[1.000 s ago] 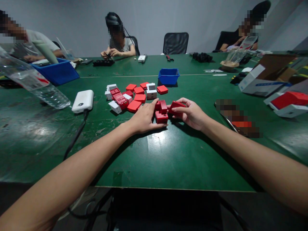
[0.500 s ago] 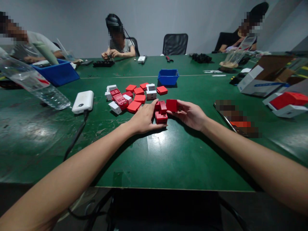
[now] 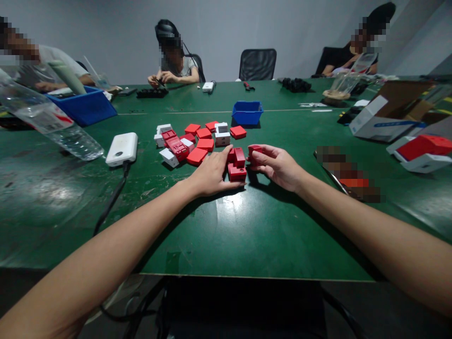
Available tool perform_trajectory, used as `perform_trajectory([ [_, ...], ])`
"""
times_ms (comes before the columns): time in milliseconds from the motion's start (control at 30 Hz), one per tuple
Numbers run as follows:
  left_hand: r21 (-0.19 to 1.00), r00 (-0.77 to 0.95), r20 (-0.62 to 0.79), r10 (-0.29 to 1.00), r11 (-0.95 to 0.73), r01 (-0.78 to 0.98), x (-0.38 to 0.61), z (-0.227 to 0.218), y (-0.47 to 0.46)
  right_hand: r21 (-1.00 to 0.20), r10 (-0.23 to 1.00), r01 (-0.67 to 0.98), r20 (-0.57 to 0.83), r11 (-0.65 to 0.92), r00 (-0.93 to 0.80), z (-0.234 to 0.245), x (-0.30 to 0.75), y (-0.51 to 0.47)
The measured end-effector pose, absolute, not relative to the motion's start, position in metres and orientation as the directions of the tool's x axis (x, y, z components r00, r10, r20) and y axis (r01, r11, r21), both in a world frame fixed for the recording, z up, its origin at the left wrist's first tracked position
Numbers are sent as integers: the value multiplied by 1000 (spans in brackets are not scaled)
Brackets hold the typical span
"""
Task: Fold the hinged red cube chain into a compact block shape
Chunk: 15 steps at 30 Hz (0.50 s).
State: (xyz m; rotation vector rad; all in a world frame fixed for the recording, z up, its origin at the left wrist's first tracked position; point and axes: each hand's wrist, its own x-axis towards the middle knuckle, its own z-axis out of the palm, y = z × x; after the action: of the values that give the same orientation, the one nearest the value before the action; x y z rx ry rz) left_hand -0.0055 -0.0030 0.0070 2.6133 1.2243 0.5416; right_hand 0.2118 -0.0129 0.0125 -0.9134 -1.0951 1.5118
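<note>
My left hand [image 3: 212, 173] is curled round the left side of a stepped red plastic block [image 3: 237, 173] standing on the green table, its thumb along the near side. Just to the right, my right hand [image 3: 278, 165] pinches a small red plastic piece [image 3: 254, 151] between thumb and fingers, apart from the block. The fingers cover part of that piece. Beyond my left hand lie several flat red pieces [image 3: 197, 156], a longer red slotted part [image 3: 175, 145] and white blocks [image 3: 222, 138].
A small blue bin [image 3: 247, 113] stands farther back. On the left are a white power bank [image 3: 122, 149] with a black cable and a tilted plastic bottle [image 3: 52, 120]. A phone [image 3: 346, 176] and an open box [image 3: 374, 117] lie to the right. Other people sit across the table.
My right hand has turned the red piece, so its flat face no longer faces me, and drawn it slightly off the block. My left hand has stayed in place.
</note>
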Motion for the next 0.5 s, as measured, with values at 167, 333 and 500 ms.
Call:
perform_trajectory([
  [167,335,591,247,768,-640,692,-6,6,-3,-979,976,-182,121,88,-180,10,208,-15],
  [333,318,590,250,768,-640,699,-6,5,-2,-879,890,147,453,454,-46,11,204,-24],
  [500,318,593,259,762,-647,692,-6,5,-2,-664,756,394,639,636,-143,20,203,-39],
])
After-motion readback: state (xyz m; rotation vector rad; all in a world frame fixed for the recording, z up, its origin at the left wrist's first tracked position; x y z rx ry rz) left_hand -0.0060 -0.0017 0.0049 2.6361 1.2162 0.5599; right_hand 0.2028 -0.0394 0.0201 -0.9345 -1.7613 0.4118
